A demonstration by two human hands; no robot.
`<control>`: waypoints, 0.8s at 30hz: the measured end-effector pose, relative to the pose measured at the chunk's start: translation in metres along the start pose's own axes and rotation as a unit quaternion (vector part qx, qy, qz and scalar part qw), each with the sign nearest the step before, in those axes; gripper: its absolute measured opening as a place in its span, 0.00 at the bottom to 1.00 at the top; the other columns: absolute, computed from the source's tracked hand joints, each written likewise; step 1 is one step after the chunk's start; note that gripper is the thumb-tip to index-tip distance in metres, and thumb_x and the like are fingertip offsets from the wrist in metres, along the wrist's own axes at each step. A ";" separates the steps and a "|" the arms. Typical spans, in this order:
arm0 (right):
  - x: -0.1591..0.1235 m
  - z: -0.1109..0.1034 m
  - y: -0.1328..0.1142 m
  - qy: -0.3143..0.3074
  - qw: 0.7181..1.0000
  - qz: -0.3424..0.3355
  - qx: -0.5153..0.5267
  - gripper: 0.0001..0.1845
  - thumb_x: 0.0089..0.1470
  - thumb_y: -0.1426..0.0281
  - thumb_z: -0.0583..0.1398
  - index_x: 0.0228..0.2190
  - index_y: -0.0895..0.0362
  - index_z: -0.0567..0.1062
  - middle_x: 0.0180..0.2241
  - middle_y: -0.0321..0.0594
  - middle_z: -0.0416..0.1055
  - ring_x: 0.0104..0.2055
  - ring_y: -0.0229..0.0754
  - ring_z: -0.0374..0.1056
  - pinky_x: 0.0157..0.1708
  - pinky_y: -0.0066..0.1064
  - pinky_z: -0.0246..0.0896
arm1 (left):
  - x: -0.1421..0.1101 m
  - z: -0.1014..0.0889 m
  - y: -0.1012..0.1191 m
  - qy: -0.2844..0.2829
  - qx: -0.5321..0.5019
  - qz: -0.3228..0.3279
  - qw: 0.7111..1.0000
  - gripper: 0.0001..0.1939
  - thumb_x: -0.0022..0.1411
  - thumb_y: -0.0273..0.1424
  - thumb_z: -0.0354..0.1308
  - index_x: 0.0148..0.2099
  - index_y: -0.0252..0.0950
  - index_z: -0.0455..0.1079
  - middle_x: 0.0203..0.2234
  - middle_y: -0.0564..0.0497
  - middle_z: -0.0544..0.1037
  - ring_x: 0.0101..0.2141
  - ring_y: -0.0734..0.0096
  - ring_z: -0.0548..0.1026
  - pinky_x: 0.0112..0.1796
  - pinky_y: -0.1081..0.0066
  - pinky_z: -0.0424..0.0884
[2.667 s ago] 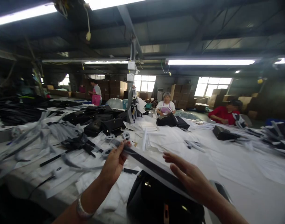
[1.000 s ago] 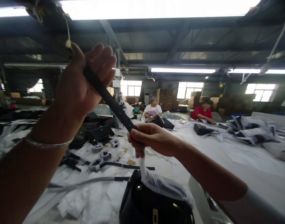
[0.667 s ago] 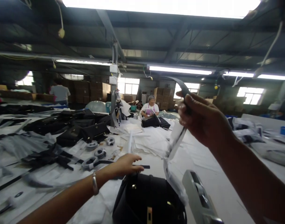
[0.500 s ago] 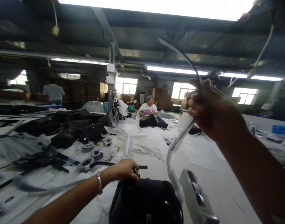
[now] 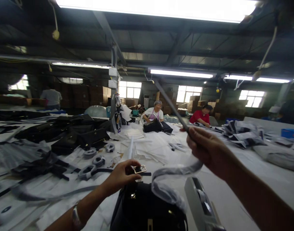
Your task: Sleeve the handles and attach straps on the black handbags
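Observation:
A black handbag (image 5: 147, 208) with gold fittings stands upright at the bottom middle. Above its left top corner, my left hand (image 5: 124, 175) pinches a gold buckle (image 5: 140, 169) between thumb and fingers. My right hand (image 5: 207, 147) is closed round a long black strap (image 5: 169, 102), raised to the right of the bag. The strap's free end points up and left. Its lower part, wrapped in clear plastic (image 5: 177, 171), curves down to the bag's right side. Close to the bag on the right is a grey tape dispenser (image 5: 202, 205).
Coiled straps (image 5: 98, 160) and loose strips lie left of the bag, before a pile of black bags (image 5: 82, 136). White sheets (image 5: 149, 147) cover the middle. Two co-workers sit across the table, one with a black bag (image 5: 153, 125); another person stands far left.
My left hand has come to the bag's corner and lifted the buckle. The strap passed into my right hand, which rose to the right, then dropped lower, with the strap's end tilting down.

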State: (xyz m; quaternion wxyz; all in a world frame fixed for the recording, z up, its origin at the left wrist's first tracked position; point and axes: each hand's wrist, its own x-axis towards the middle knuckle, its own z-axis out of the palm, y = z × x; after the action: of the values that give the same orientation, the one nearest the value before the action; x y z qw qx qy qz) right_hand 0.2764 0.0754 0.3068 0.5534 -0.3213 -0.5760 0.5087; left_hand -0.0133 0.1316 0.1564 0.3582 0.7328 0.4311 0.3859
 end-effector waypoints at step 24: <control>-0.048 0.030 0.161 -0.118 0.955 0.270 -0.012 0.27 0.46 0.48 0.65 0.26 0.62 0.76 0.13 0.27 0.58 0.09 0.23 0.43 0.09 0.19 0.32 | -0.025 0.004 -0.019 0.197 -0.588 -0.103 0.778 0.11 0.66 0.20 0.54 0.47 0.31 0.76 0.44 0.43 0.82 0.44 0.67 0.80 0.45 0.72 0.77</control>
State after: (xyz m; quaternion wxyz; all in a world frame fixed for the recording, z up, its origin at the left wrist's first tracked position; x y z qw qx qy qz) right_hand 0.2246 0.0683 0.1442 0.3194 -0.4091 -0.5352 0.6664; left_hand -0.0248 0.1153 0.1316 0.6640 0.2387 0.2540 0.6615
